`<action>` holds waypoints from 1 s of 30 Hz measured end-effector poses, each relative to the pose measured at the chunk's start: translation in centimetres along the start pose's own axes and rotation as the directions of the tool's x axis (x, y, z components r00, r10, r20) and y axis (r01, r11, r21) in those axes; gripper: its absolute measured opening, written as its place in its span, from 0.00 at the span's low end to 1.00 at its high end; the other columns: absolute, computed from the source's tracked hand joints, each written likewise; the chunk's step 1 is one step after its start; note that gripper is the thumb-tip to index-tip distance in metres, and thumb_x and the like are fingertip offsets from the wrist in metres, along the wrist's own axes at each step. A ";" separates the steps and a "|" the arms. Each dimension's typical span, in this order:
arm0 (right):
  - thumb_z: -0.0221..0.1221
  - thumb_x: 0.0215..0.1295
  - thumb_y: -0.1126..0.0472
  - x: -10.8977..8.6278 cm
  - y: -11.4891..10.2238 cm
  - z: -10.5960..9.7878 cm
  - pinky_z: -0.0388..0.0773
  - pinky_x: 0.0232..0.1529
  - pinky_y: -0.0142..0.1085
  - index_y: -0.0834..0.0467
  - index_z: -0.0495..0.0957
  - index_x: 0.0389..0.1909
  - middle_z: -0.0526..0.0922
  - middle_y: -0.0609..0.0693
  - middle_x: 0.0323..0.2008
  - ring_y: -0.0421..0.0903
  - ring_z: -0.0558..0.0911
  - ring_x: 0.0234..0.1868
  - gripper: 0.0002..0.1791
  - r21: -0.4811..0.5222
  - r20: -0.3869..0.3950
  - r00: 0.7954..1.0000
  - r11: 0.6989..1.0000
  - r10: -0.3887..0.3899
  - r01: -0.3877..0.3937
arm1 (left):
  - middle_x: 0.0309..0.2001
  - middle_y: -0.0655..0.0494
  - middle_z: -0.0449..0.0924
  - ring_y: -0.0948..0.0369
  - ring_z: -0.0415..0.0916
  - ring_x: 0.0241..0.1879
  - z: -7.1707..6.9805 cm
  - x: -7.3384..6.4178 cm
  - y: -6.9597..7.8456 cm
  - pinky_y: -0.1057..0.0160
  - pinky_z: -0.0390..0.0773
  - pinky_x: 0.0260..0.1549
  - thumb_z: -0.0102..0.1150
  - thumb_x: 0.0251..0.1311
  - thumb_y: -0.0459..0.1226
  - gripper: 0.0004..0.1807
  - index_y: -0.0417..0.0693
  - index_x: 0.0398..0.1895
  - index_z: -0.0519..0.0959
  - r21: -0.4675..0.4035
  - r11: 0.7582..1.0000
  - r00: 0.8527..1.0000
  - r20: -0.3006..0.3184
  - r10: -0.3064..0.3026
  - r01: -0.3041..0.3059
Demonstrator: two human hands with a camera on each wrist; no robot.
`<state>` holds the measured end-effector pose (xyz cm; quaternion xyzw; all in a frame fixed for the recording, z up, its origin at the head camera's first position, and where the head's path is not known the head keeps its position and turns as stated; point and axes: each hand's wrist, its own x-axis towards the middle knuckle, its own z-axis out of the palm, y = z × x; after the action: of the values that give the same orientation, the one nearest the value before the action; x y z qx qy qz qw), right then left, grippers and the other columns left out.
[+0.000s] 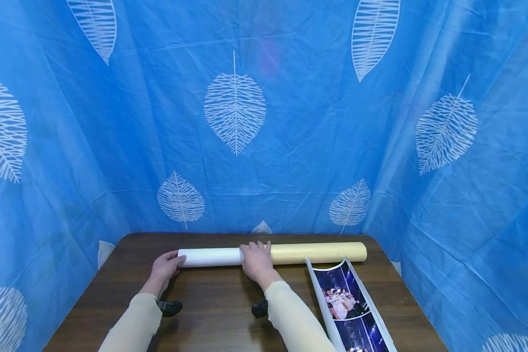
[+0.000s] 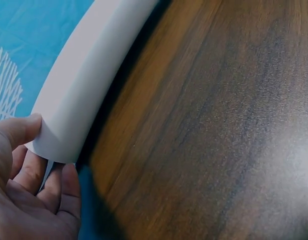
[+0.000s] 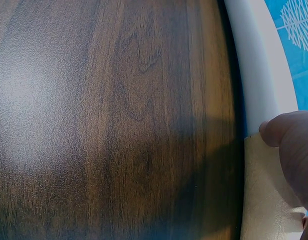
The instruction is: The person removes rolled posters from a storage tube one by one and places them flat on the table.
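Observation:
A white paper roll [image 1: 211, 257] lies crosswise near the table's far edge, its right end meeting a tan cardboard tube [image 1: 321, 252]. At the roll's left end, my left hand [image 1: 164, 269] pinches the rim. The left wrist view shows that thumb against the outside of the white roll [image 2: 84, 90], with fingers at its open end. My right hand [image 1: 257, 261] grips over the place where white meets tan. In the right wrist view its thumb presses beside the edge of the tan tube [image 3: 269, 195]; most of its other fingers are hidden there.
A curled photo print [image 1: 341, 293] with raised side edges lies on the right of the brown wooden table [image 1: 211, 313], right of my right forearm. A blue curtain [image 1: 290, 122] with white leaf patterns hangs behind and at both sides.

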<state>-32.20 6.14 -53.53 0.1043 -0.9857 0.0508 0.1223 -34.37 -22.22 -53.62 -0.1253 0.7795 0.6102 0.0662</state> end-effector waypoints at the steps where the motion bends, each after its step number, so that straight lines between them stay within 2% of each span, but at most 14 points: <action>1: 0.67 0.64 0.56 0.0 0.0 0.0 0.61 0.67 0.68 0.49 0.80 0.58 0.82 0.52 0.55 0.59 0.77 0.61 0.21 -0.002 0.004 1.000 1.000 0.000 0.000 | 0.73 0.27 0.57 0.35 0.62 0.69 0.0 0.1 -0.1 0.41 0.68 0.66 0.56 0.74 0.39 0.33 0.28 0.74 0.61 -0.001 1.000 1.000 0.002 0.003 -0.003; 9: 0.67 0.65 0.56 0.0 -0.2 -0.3 0.61 0.67 0.67 0.48 0.80 0.58 0.82 0.52 0.56 0.59 0.77 0.61 0.21 -0.006 0.022 1.000 1.000 0.004 -0.004 | 0.74 0.28 0.55 0.36 0.60 0.69 -0.1 -0.2 0.0 0.42 0.68 0.66 0.55 0.76 0.41 0.34 0.30 0.76 0.59 0.032 0.999 1.000 0.007 -0.004 0.004; 17: 0.67 0.64 0.56 -0.1 -0.3 -0.5 0.61 0.67 0.67 0.49 0.80 0.58 0.82 0.52 0.55 0.59 0.77 0.61 0.21 -0.006 0.029 1.000 1.000 0.004 -0.004 | 0.75 0.28 0.55 0.36 0.60 0.69 -0.4 -0.3 0.2 0.42 0.68 0.67 0.54 0.76 0.40 0.33 0.31 0.76 0.59 0.027 1.000 1.000 0.025 0.004 -0.004; 30: 0.66 0.66 0.56 0.0 -0.3 -0.8 0.60 0.68 0.67 0.49 0.79 0.61 0.81 0.52 0.56 0.59 0.76 0.62 0.22 0.005 0.046 0.999 1.000 0.012 -0.013 | 0.75 0.28 0.53 0.36 0.58 0.70 -2.0 -0.1 0.0 0.42 0.66 0.67 0.54 0.77 0.42 0.34 0.32 0.77 0.57 0.019 1.000 1.000 0.021 0.001 -0.002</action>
<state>-32.00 5.98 -52.76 0.0996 -0.9887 0.0519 0.0991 -34.17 -24.17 -53.05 -0.1176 0.7847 0.6039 0.0752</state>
